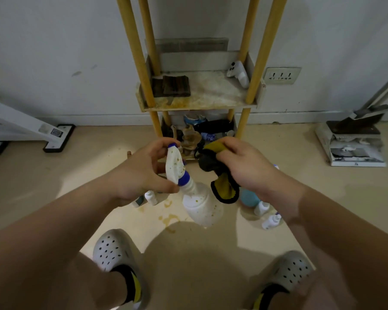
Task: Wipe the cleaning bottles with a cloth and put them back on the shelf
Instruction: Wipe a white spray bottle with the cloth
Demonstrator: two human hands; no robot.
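You are gripping the spray bottle with your left hand, fingers and thumb curling round its white trigger head and blue collar. The stained white body is hanging tilted below and to the right of that grip, off the floor. Your right hand is clutching a bunched yellow and grey cloth, fingers folding tightly over it. A flap of the cloth is dangling under that fist, just beside the bottle's neck; whether they are touching, you cannot tell.

Beyond both grips the shelf is standing against the wall, its stained middle tier carrying a folded dark rag and a white gadget. Beneath your left hand, small bottles are standing on the floor. More white bottles are sitting under your right wrist, near a teal container.
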